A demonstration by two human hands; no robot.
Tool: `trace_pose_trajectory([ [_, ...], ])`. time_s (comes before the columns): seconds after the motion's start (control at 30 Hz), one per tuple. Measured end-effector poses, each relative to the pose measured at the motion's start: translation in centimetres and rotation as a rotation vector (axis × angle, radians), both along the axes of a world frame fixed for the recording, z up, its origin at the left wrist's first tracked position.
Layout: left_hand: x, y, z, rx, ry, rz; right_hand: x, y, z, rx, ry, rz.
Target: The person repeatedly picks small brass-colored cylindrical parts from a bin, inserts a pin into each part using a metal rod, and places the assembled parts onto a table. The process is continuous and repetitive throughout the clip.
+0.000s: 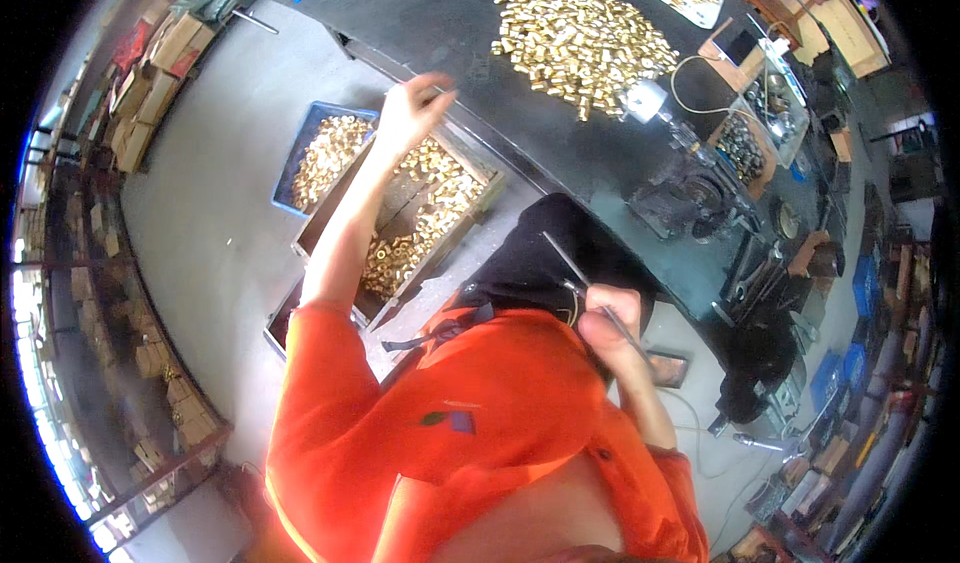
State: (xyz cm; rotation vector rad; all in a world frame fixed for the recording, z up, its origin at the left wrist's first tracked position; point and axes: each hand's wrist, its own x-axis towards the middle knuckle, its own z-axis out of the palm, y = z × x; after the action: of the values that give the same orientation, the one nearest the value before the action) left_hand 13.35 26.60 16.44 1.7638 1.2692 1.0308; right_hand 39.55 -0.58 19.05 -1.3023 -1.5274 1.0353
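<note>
My right hand [612,318] is closed around a thin metal rod [566,260], held slanted over my lap with its far end pointing up and left. My left hand [413,111] is stretched out at the edge of the dark workbench [440,23], above the far end of a wooden box [415,288]. Its fingers are curled together; whatever they pinch is too small or blurred to make out. Small brass fittings [445,188] lie loose in the box. A large heap of similar brass pieces [575,43] covers part of the bench.
Left of the box, a blue bin [290,168] holds more brass pieces. A metal fixture with a chuck [645,101] stands on the bench, near trays of small metal parts [740,148]. Shelves with boxes [150,363] line the left side. A phone-like flat object [668,368] lies by my right forearm.
</note>
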Motion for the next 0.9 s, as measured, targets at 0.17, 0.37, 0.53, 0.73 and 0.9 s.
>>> trace_pose_trajectory([
  [0.17,-13.8,-3.8,-15.1,-0.032,0.330,0.174,-0.5,0.5,-1.3,-0.049,0.053,0.050],
  [0.37,-11.3,-4.5,-17.9,-0.400,0.400,0.259,-1.2,1.1,-0.5,-0.079,0.036,0.077],
  [0.53,-8.0,-1.9,-21.0,-0.619,0.756,0.395,-1.2,0.7,-0.9,-0.043,0.067,0.070],
  [0.73,-5.0,-1.6,-19.9,-0.598,0.833,0.421,-0.9,-0.2,-0.8,-0.091,-0.021,0.015],
  [0.9,-5.7,-2.0,-20.3,-0.571,0.842,0.360,-1.1,-0.2,-1.2,-0.096,-0.008,0.034],
])
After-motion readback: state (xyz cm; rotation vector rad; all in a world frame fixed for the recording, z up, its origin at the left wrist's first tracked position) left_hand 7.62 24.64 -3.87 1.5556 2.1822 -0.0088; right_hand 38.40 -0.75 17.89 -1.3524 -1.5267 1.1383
